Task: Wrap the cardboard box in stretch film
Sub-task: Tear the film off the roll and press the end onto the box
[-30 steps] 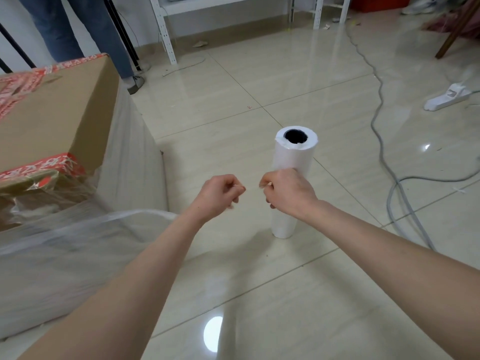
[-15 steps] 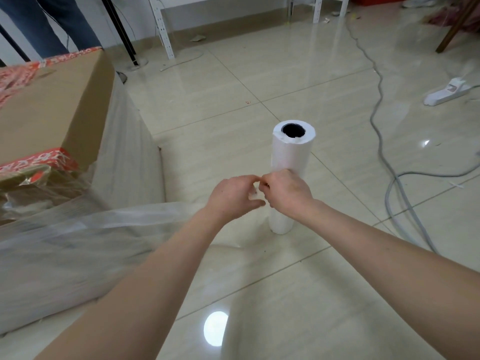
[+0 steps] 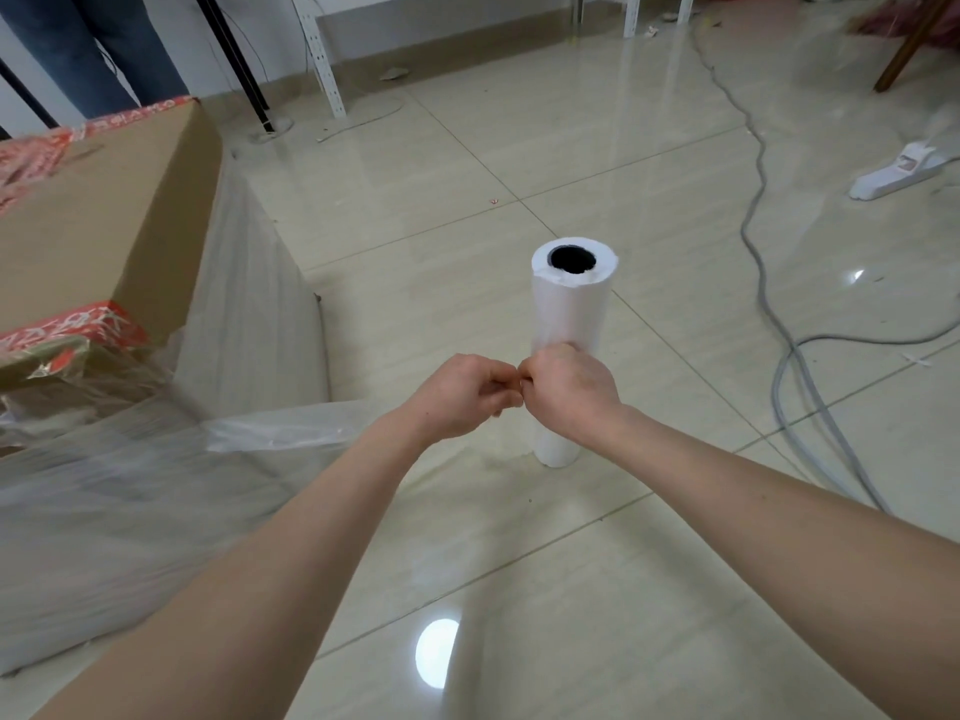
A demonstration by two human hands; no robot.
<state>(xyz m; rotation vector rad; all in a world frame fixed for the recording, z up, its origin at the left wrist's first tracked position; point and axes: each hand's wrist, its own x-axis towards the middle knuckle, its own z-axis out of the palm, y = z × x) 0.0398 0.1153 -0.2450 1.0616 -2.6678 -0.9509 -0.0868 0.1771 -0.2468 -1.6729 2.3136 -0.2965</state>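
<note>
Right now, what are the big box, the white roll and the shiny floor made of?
Cardboard box: brown matte cardboard, seemingly; red tape on edges.
Stretch film roll: thin plastic film, probably, wound milky-white round a hollow dark core.
Floor: glazed tile, likely; glossy reflections and grout lines.

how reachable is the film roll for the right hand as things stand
Probably yes: the right hand is just in front of the upright film roll, nothing between. Its grip seems to pinch loose film alongside the left hand, so release first.
</note>
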